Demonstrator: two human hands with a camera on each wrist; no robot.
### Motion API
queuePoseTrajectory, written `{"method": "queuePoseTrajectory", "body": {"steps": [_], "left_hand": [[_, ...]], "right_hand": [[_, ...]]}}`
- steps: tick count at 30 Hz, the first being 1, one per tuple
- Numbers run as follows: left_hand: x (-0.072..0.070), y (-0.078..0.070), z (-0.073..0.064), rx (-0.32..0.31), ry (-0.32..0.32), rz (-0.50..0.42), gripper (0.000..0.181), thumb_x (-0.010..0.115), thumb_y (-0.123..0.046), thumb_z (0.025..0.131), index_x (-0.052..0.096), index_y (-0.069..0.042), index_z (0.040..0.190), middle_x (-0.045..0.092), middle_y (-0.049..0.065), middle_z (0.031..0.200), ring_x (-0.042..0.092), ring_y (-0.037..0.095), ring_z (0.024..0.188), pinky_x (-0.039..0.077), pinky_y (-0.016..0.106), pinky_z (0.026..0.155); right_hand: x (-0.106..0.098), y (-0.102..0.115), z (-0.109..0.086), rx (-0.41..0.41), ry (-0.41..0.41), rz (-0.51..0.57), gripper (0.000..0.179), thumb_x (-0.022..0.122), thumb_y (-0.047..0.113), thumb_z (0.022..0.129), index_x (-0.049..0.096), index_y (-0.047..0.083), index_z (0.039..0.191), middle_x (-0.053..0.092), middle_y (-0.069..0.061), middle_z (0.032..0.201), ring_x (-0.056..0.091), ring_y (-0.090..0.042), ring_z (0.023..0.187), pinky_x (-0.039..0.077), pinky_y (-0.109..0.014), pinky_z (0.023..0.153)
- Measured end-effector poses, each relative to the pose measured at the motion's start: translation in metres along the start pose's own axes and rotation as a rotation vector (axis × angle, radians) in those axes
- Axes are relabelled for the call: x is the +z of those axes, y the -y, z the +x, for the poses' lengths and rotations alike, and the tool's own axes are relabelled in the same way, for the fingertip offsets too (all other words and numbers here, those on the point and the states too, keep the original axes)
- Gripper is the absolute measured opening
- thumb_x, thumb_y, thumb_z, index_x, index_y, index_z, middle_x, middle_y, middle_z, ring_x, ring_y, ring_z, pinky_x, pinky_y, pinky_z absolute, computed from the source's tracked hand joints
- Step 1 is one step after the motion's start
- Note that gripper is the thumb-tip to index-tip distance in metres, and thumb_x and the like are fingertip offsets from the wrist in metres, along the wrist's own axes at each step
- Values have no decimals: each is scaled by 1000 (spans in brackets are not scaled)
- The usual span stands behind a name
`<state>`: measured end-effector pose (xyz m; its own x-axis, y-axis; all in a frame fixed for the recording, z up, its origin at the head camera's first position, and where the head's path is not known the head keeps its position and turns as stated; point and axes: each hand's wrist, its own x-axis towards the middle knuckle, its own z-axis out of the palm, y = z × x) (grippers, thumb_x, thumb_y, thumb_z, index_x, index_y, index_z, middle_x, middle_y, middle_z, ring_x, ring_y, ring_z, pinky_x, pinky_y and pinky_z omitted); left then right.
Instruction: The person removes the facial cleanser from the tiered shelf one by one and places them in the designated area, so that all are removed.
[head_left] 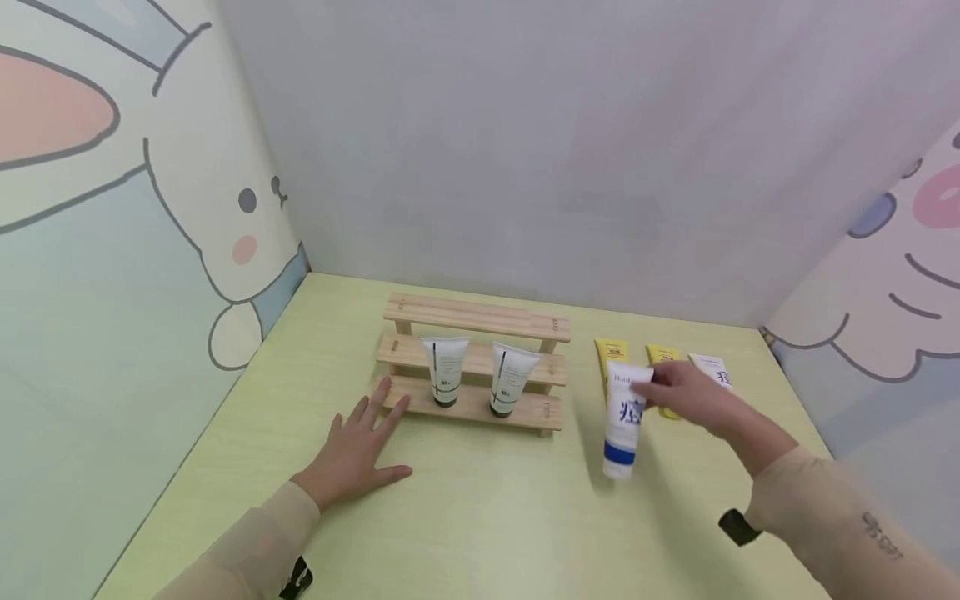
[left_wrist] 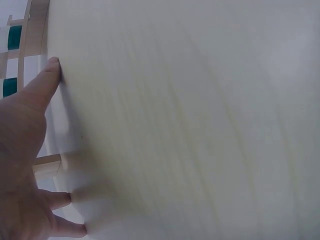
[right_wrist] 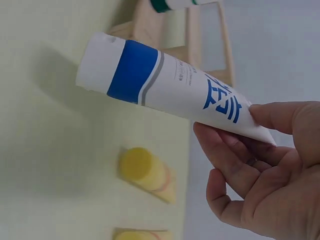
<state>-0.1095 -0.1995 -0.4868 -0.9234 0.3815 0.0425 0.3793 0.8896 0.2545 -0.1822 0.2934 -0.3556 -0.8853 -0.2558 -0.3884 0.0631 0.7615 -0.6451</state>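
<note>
The right hand [head_left: 686, 392] has its grip pinched on the flat end of a blue-banded tube [head_left: 624, 421], held cap-down above the bench [head_left: 465, 517] at 4 o'clock from the wooden rack [head_left: 476, 317]. The left hand [head_left: 356, 458], grip spread wide, rests at the rack's 8 o'clock. 2 green-capped tubes [head_left: 447, 371] stand on the lowest step [head_left: 472, 400]; 2 yellow tubes [head_left: 613, 352] lie at 12 and 1 o'clock from the pinched tube.

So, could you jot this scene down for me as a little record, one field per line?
Rack: wooden, three tiers
Lowest tier: two dark-capped white tubes, caps down
Right grip: pinches a white-and-blue tube, cap downward
Left grip: spread at the rack's left end
Lying on table, right of rack: two yellow tubes, another white tube
</note>
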Motion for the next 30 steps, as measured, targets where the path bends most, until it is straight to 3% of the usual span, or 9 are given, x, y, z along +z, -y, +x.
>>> {"method": "queuePoseTrajectory", "body": {"steps": [6,13,20,26,30], "left_hand": [[-1,-1,0,-3,4,-2,102,78,-58,88,29,-16,167,9,22,175,43,59,142,37,86,99],[0,0,0,-4,-1,-7,103,79,-58,87,29,-16,167,9,22,175,43,58,142,37,86,99],[1,0,1,-2,3,-7,103,79,-58,88,28,-17,167,8,21,175,43,59,142,37,86,99],[2,1,2,-9,9,-4,102,78,-58,88,28,-17,167,7,20,176,41,58,144,37,86,100],[2,2,2,-18,18,-11,103,79,-58,88,28,-18,167,7,19,176,40,57,145,36,86,100]], "right_hand": [[34,-34,5,117,98,52,38,65,29,105,67,-5,121,77,-7,101,70,-19,94,58,-45,95],[48,-50,13,190,116,48,37,68,34,103,70,-1,114,74,-5,96,64,-18,87,53,-34,81],[51,-60,14,215,108,-6,35,69,34,102,74,0,112,73,-4,90,63,-18,83,51,-33,75],[43,-58,11,228,112,-103,39,70,33,102,72,-3,118,75,-4,94,69,-17,82,58,-41,85],[29,-47,8,184,82,-126,43,66,35,104,69,-4,122,75,-9,101,73,-17,85,57,-51,92]]}}
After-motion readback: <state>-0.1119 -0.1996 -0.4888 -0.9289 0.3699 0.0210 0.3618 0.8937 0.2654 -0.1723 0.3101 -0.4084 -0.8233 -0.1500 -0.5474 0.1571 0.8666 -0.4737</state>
